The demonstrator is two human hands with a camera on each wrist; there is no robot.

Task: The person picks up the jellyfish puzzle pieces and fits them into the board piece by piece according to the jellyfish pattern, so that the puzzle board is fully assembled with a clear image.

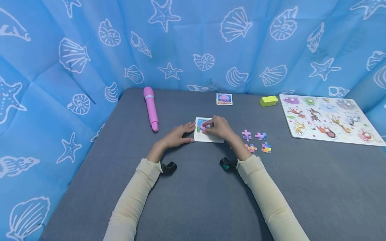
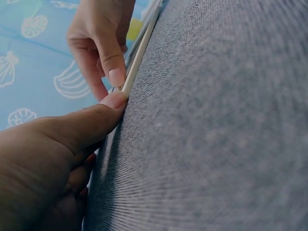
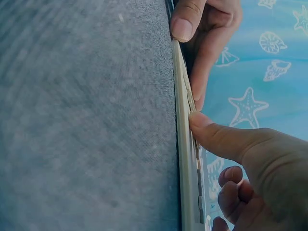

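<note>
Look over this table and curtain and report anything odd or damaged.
Nothing on the table looks spilled or broken. On the curtain, near the back card, a dark mark breaks the blue-and-white pattern; stain or print, I can't tell. The loose pieces just look unplaced.

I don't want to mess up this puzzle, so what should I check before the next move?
1. Board flat on the table: ok.
2. Left hand touching the board's edge: ok.
3. Right hand at the board's picture: ok.
4. Piece under those fingers pushed fully in: cannot tell, partly covered.
5. All pieces in: not ok, loose pieces remain.
6. Picture card uncovered: ok.
</note>
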